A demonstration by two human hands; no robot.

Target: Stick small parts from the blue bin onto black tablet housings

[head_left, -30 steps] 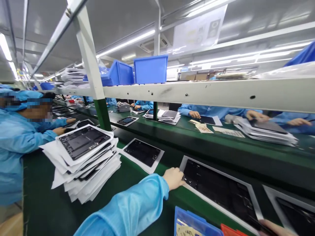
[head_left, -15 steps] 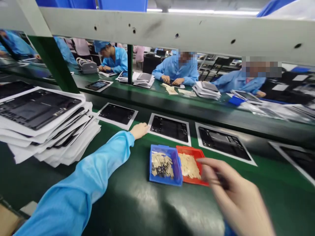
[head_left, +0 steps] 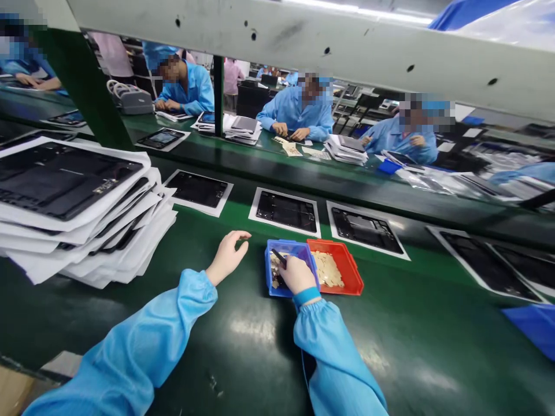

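My left hand (head_left: pixel 228 254) hovers over the green bench, fingers curved and thumb apart, holding nothing. To its right stands a blue bin (head_left: pixel 269 287) with pale small pieces and thin black bits inside. My right hand (head_left: pixel 297 274), with a blue band at the wrist, reaches into this bin, its fingers closed round a slim dark stick-like tool (head_left: pixel 278 256). The fingertips and the lower end of the tool are hidden. Against the blue bin sits a red bin (head_left: pixel 353 277) holding pale flat pieces (head_left: pixel 328 269).
Black panels on white sheets lie in a row behind the bins, among them one panel (head_left: pixel 286 210). A tall stack of panels and sheets (head_left: pixel 87 242) stands at left. Several co-workers in blue sit across the bench. A grey beam (head_left: pixel 286 46) crosses above.
My left hand has drawn back from the sheet edge towards me. My right hand has moved left, from beside the red bin into the blue bin. The view has shifted slightly.
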